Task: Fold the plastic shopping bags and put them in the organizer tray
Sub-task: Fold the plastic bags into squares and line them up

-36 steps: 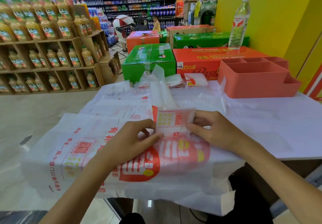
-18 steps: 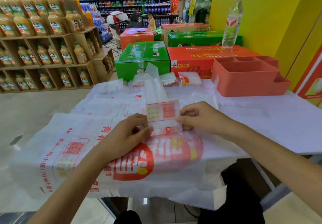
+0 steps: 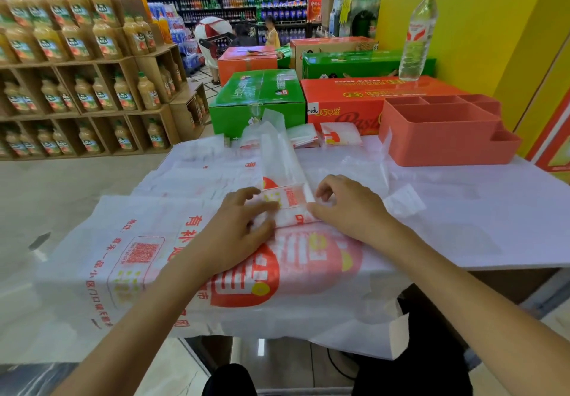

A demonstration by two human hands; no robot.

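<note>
A white plastic bag folded into a long narrow strip point(image 3: 279, 161) lies on the table, pointing away from me. Its near end is folded over into a small packet point(image 3: 291, 203). My left hand point(image 3: 239, 229) grips the packet's left side with curled fingers. My right hand point(image 3: 345, 207) pinches its right side. Under both hands a flat unfolded bag point(image 3: 138, 260) with red print hangs over the table's near edge. Two folded bags point(image 3: 339, 135) lie at the far edge. The coral organizer tray point(image 3: 444, 136) stands at the far right, its visible compartments empty.
More flat bags point(image 3: 197, 173) are spread over the table's left part. Green point(image 3: 256, 102) and red cartons point(image 3: 345, 99) stand behind the table, with a water bottle point(image 3: 416, 37) on one. Juice shelves point(image 3: 77, 71) fill the left. A yellow wall point(image 3: 478, 25) is at right.
The raised folded end of the strip has been turned over away from me and brought down onto the strip. Both hands moved forward with it and now hold it low.
</note>
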